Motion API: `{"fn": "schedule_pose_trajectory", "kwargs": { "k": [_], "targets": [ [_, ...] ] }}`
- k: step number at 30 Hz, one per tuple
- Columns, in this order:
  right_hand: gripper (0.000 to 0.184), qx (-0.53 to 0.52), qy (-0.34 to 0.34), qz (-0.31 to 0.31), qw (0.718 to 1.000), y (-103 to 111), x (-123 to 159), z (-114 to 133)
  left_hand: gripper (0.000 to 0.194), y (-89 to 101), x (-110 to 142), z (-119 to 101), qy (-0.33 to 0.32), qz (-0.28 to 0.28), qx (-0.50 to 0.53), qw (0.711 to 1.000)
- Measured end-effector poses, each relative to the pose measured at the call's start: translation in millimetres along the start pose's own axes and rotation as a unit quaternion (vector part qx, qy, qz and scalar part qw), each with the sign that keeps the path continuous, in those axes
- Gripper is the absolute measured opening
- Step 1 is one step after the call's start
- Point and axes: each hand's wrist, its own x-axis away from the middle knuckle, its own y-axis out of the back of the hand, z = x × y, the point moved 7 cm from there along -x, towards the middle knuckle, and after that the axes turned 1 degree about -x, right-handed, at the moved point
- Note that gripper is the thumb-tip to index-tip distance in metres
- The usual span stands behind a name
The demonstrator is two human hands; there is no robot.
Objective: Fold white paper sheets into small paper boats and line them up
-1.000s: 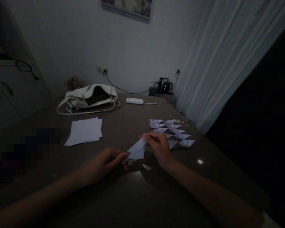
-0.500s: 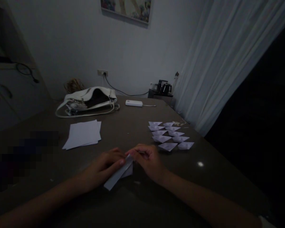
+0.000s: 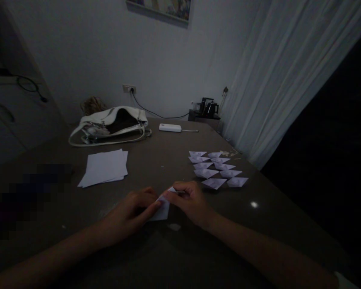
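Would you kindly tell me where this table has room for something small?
Beyond the folded paper, between the paper stack and the paper boats, reaching back to the white device; only specks show there. Another patch lies between the boats and the right forearm. It is crowded among the boats and between left hand and right hand.

Folded paper point(image 3: 162, 213) partly hidden behind the fingers point(image 3: 152, 209), framed picture point(image 3: 165, 7) cut off by the top edge

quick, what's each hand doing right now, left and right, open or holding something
Left hand: closed, holding the folded paper, thumb on top.
Right hand: closed, pinching the same paper at its upper end.
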Motion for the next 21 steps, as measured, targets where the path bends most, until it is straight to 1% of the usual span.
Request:
{"fn": "schedule_pose_trajectory", "kwargs": {
  "k": [2, 5, 6, 7, 8, 9, 10, 11, 12, 13, 15, 16, 19, 21],
  "targets": [
    [0.022, -0.005, 0.002, -0.05, 0.999, 17, -6, 3, 0.04, -0.3, 0, -2, 0.0, 0.014, -0.002, 1.0],
    [0.022, -0.048, -0.001, -0.184, 0.982, 56, -14, 3, 0.041, -2.2, -1, -3, -0.006, 0.037, -0.016, 0.999],
    [0.022, -0.049, 0.002, -0.208, 0.977, 64, -15, 3, 0.042, -1.9, 0, -3, -0.006, 0.033, -0.018, 0.999],
    [0.023, -0.043, 0.003, -0.205, 0.978, 66, -17, 3, 0.042, -1.6, 0, -1, -0.002, 0.028, -0.018, 0.999],
    [0.025, -0.032, 0.005, -0.181, 0.983, 63, -18, 4, 0.042, -1.6, 0, 0, 0.002, 0.024, -0.017, 1.0],
    [0.027, -0.011, 0.01, -0.135, 0.991, 54, -18, 5, 0.041, -2.1, 1, 2, 0.006, 0.02, -0.015, 1.0],
    [0.028, 0.022, 0.014, -0.069, 0.997, 40, -17, 6, 0.039, -2.8, 1, 3, 0.007, 0.019, -0.014, 1.0],
    [0.025, 0.061, 0.02, -0.001, 0.998, 24, -14, 7, 0.038, -4.2, 2, 3, 0.004, 0.023, -0.014, 1.0],
    [0.023, 0.094, 0.031, 0.049, 0.994, 11, -10, 7, 0.037, -5.4, 2, 3, 0.0, 0.026, -0.014, 1.0],
    [0.022, 0.109, 0.038, 0.078, 0.99, 1, -6, 7, 0.037, -6.4, 3, 3, -0.004, 0.03, -0.013, 0.999],
    [0.025, 0.12, 0.052, 0.077, 0.988, -5, -1, 8, 0.038, -6.2, 2, 3, -0.002, 0.031, -0.006, 0.999],
    [0.026, 0.117, 0.058, 0.063, 0.989, -4, -1, 9, 0.039, -5.3, 2, 4, 0.008, 0.03, 0.001, 1.0],
    [0.028, 0.081, 0.061, 0.002, 0.995, 11, -6, 10, 0.039, -1.0, 0, 11, 0.058, 0.03, 0.042, 0.997],
    [0.029, 0.062, 0.054, -0.025, 0.996, 21, -9, 10, 0.04, 1.1, -1, 13, 0.084, 0.036, 0.07, 0.993]
  ]
}}
